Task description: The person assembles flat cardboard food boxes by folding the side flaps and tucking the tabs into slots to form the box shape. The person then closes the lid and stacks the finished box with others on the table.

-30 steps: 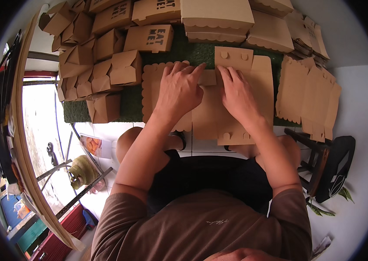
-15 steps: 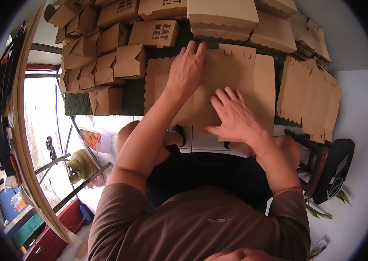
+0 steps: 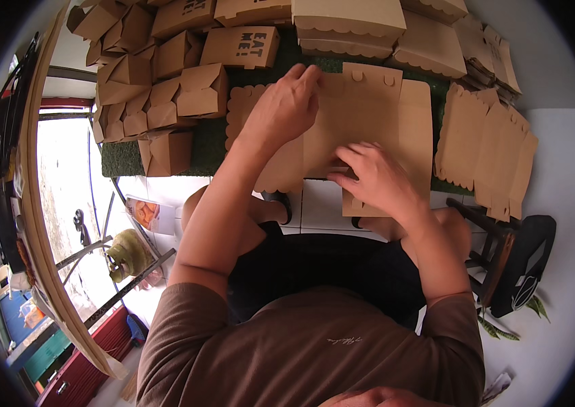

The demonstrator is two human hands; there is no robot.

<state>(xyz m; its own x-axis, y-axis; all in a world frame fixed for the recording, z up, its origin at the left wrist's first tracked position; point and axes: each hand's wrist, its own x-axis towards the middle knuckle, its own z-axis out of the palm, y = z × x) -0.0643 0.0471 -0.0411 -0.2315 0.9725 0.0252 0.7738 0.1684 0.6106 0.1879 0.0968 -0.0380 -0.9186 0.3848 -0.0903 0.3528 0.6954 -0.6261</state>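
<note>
An unfolded brown cardboard box blank [image 3: 406, 129] lies in front of me, with a scalloped left edge and two slotted tabs on its far flap. My left hand [image 3: 284, 107] is at its far edge, fingers curled closed around the cardboard there; the fingertips are partly hidden. At the near side, my right hand [image 3: 377, 178] has its thumb and fingers bent around the near edge, beside a flap that hangs past the table. Both hands work on this one blank.
Folded small boxes [image 3: 202, 91] crowd the left and far left of the green turf-like table cover [image 3: 207, 146]. Larger scalloped boxes [image 3: 348, 24] stand at the back. More flat blanks [image 3: 484, 149] lie at the right. A dark stool [image 3: 498, 251] stands beside my right knee.
My left hand has curled its fingers more tightly at the far edge. My right hand has gone from lying spread on the cardboard to bending around its near edge.
</note>
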